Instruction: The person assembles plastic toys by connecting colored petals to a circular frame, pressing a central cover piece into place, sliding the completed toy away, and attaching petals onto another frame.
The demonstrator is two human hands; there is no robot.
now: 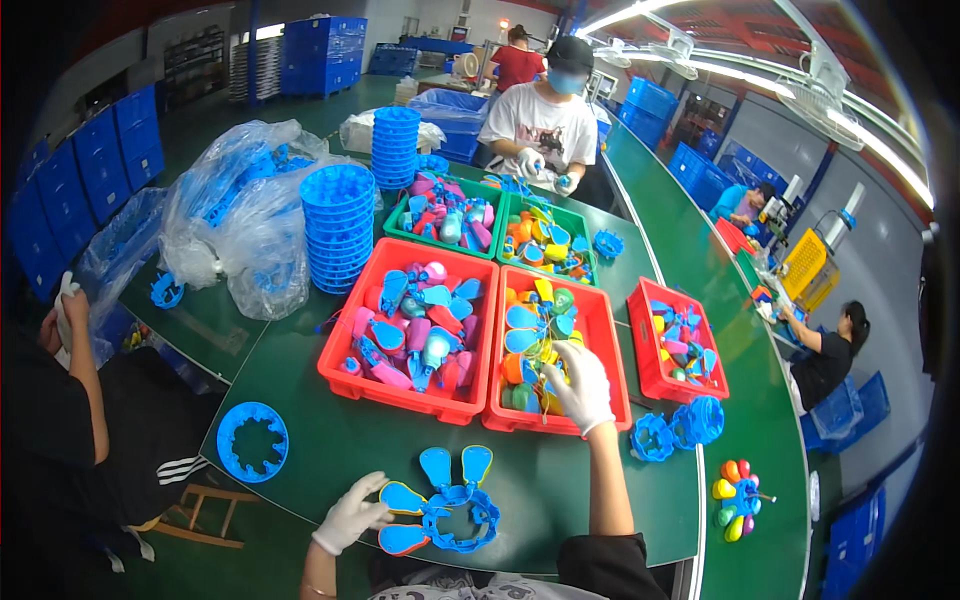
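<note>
At the near table edge lies a blue notched ring [462, 545] with several blue petal-shaped pieces attached, some edged yellow or orange. My left hand [352, 512], in a white glove, has its thumb and fingers on either side of the tip of one petal piece [403, 498] at the ring's left. My gloved right hand [582, 388] reaches over a red bin [603, 345] of yellow, orange, green and blue pieces with thin wires. Its fingers are apart, with nothing visible in them. Another red bin [400, 262] beside it holds pink, purple, red and blue pieces.
Green bins [440, 245] stand behind, a smaller red bin [655, 375] at right. Loose blue rings [652, 437] lie near it; another ring [252, 442] lies left. Stacked blue rings [337, 235] and plastic bags [270, 270] are farther left. A co-worker [540, 130] works opposite; another person [60, 390] is left.
</note>
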